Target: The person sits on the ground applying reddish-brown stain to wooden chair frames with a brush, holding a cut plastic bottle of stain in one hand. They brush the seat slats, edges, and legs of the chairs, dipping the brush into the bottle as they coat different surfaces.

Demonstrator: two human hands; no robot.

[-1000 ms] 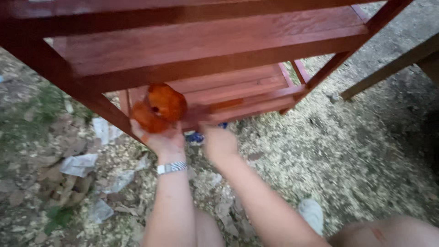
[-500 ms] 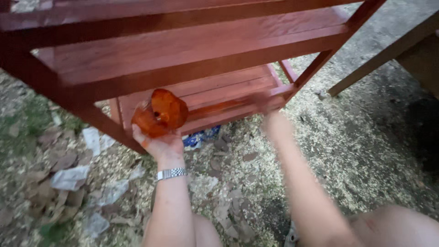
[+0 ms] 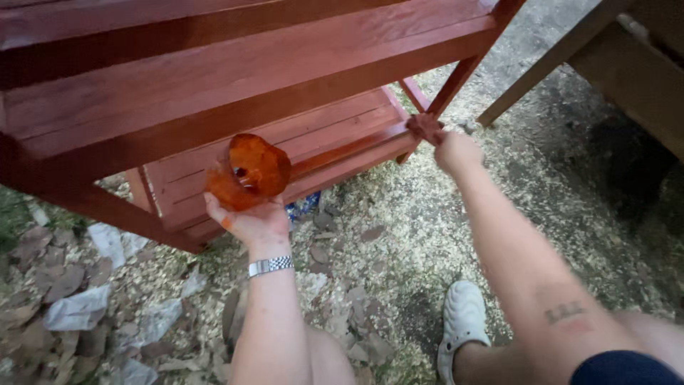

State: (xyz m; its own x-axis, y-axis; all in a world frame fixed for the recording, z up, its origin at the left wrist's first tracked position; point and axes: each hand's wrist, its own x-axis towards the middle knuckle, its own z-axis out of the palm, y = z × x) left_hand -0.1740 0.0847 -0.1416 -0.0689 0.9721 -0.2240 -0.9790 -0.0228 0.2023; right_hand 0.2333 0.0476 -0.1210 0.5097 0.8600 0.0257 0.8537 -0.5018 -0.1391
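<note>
Under shelf (image 3: 249, 78), left hand (image 3: 253, 221) cupping container (image 3: 249, 171)

Outdoor yard floor, strewn with sawdust

Pale sawdust (image 3: 420, 235) covers bare dirt, with dry brown leaves (image 3: 50, 281) and crumpled paper scraps (image 3: 75, 314) at left; an unpainted wooden frame (image 3: 613, 60) stands at upper right under dull daylight.
</note>
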